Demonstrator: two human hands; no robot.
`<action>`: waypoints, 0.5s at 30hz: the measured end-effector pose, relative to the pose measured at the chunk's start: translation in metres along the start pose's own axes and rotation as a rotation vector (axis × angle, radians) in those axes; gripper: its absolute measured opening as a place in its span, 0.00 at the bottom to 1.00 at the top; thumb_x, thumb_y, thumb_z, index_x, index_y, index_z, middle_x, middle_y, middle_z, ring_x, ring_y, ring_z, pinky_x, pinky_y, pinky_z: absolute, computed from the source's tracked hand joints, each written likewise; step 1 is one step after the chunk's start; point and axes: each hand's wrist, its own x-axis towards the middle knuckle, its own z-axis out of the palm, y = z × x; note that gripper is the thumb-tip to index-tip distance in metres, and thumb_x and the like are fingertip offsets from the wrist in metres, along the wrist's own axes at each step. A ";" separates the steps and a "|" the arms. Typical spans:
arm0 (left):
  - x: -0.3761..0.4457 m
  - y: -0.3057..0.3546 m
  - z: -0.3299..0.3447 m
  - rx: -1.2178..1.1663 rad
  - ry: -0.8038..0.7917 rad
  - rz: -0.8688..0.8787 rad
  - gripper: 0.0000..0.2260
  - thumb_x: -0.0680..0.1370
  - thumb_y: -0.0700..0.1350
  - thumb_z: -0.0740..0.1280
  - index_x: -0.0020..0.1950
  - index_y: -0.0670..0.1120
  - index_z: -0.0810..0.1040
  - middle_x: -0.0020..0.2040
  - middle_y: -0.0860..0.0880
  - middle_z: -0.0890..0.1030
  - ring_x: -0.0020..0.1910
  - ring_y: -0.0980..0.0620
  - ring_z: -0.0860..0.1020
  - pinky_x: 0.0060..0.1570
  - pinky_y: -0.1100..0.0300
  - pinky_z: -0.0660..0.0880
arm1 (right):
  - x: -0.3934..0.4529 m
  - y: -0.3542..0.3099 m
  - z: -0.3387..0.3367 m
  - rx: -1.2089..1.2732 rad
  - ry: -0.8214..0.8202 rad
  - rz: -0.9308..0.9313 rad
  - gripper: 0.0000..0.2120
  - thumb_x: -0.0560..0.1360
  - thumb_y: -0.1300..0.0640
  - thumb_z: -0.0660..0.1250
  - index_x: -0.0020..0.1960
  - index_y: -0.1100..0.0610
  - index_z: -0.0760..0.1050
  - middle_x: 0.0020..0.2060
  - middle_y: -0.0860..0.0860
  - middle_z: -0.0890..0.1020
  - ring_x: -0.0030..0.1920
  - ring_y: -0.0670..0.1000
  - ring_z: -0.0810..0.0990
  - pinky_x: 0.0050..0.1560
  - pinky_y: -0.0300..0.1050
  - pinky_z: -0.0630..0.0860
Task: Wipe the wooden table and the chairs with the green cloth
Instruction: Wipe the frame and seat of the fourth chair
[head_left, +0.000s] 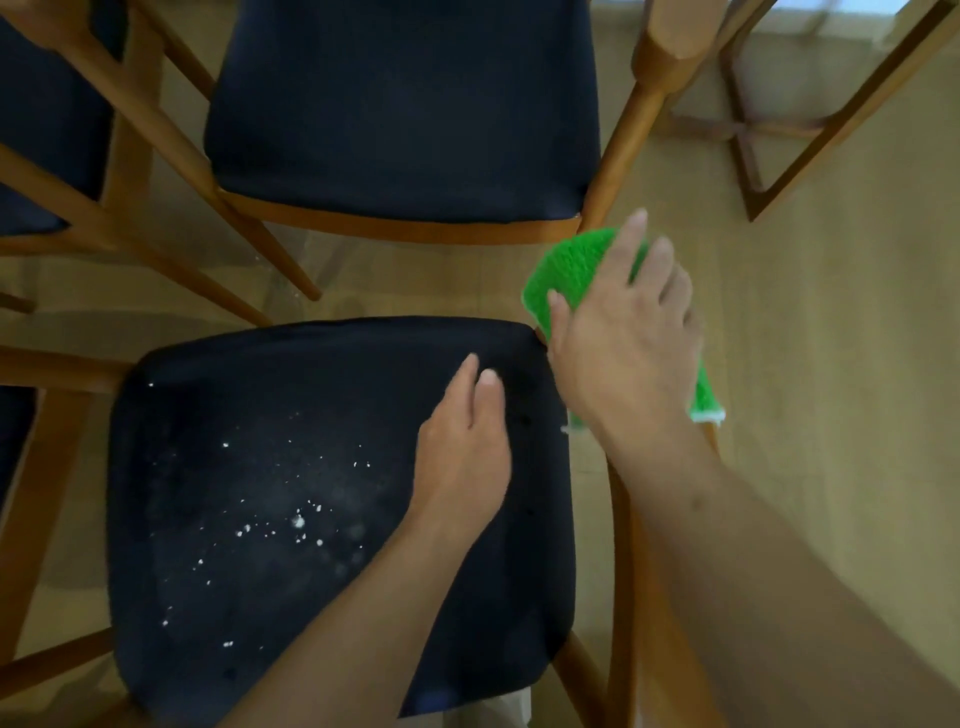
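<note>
A wooden chair with a dark seat stands right below me, its cushion speckled with white crumbs near the middle. My left hand rests flat on the right part of that seat, fingers straight. My right hand holds the green cloth at the seat's far right corner, over the chair's wooden frame; the cloth sticks out beyond the fingers and below the wrist. A second chair with a dark seat stands just beyond. The table top is not in view.
More wooden chair frames and a dark seat crowd the left side. A wooden leg frame stands at the upper right. Light wooden floor stretches to the right.
</note>
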 end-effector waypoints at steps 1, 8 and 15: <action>-0.001 -0.010 -0.006 -0.003 0.023 -0.030 0.21 0.81 0.57 0.53 0.74 0.55 0.64 0.71 0.60 0.67 0.62 0.69 0.62 0.59 0.70 0.56 | 0.013 -0.007 0.001 -0.022 -0.002 -0.047 0.37 0.79 0.45 0.59 0.78 0.61 0.45 0.73 0.64 0.60 0.72 0.65 0.61 0.66 0.62 0.65; -0.006 -0.054 -0.034 -0.007 0.086 -0.140 0.21 0.81 0.56 0.52 0.73 0.54 0.66 0.70 0.59 0.69 0.63 0.66 0.64 0.61 0.67 0.57 | 0.006 -0.008 0.004 -0.170 0.017 -0.313 0.33 0.80 0.58 0.58 0.78 0.61 0.45 0.77 0.63 0.48 0.77 0.63 0.45 0.74 0.62 0.47; -0.003 -0.076 -0.064 0.001 0.095 -0.123 0.20 0.82 0.54 0.52 0.72 0.51 0.68 0.69 0.58 0.70 0.62 0.66 0.64 0.60 0.69 0.57 | -0.095 0.024 0.008 -0.732 -0.387 -0.576 0.30 0.80 0.56 0.42 0.73 0.71 0.33 0.73 0.71 0.39 0.71 0.71 0.31 0.61 0.70 0.21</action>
